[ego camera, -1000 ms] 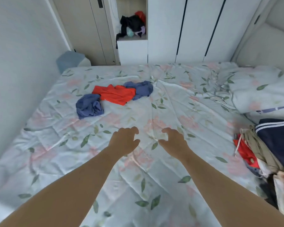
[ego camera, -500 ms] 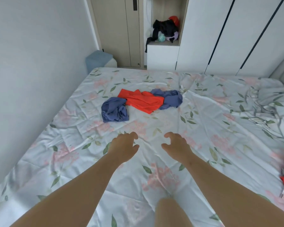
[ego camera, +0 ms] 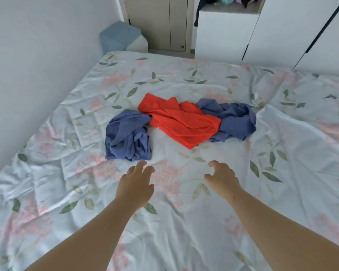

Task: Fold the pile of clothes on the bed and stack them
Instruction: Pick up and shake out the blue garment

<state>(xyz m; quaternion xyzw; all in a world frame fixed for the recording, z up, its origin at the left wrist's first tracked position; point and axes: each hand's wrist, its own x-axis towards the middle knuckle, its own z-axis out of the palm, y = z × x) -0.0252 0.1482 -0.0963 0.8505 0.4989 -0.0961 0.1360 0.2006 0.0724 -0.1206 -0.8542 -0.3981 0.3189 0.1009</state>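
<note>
Two bare arms stretch over the floral bed [ego camera: 82,192]. The left hand [ego camera: 135,184] and right hand [ego camera: 222,177] have loosely spread fingers, each grip empty. Just beyond them a crumpled red garment [ego camera: 182,120] lies across bunched blue clothes [ego camera: 127,135].

Clothes [ego camera: 181,122] lie mid-bed [ego camera: 282,153], beyond the left hand [ego camera: 135,184] and right hand [ego camera: 222,178].

My left arm [ego camera: 90,231] and right arm [ego camera: 272,227] extend forward, well apart; left hand [ego camera: 135,185] and right hand [ego camera: 222,178] are palm-down, fingers loosely curled, empty.
</note>
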